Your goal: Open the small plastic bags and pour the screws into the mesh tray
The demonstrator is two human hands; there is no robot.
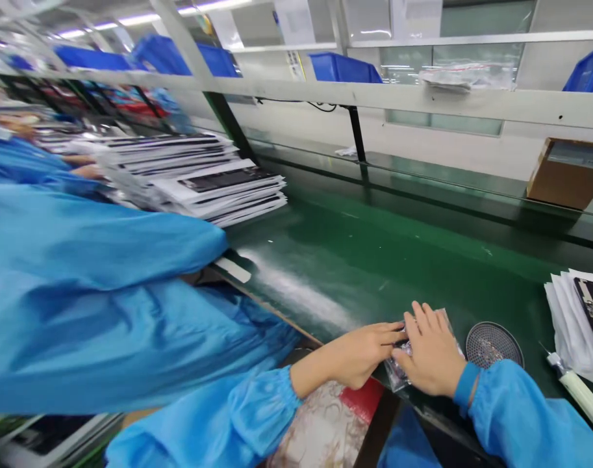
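A small clear plastic bag [397, 376] lies at the near edge of the green table, with shiny contents too small to make out. My right hand [431, 354] lies flat over it, fingers stretched out, hiding most of the bag. From the left, my left hand [364, 354] reaches to the bag's side with its fingers extended, the fingertips at the bag and close to my right thumb. Just right of my right hand sits a round dark dish [488, 335] with a dotted surface and tiny metal pieces in it.
A white pen-shaped tool [581, 393] lies at the right, beside white sheets [564, 325] bearing a dark panel. Left stand stacked sheets and panels [228, 188], near a co-worker's blue sleeve [106, 240]. A cardboard box [566, 175] and blue bins [345, 68] are behind.
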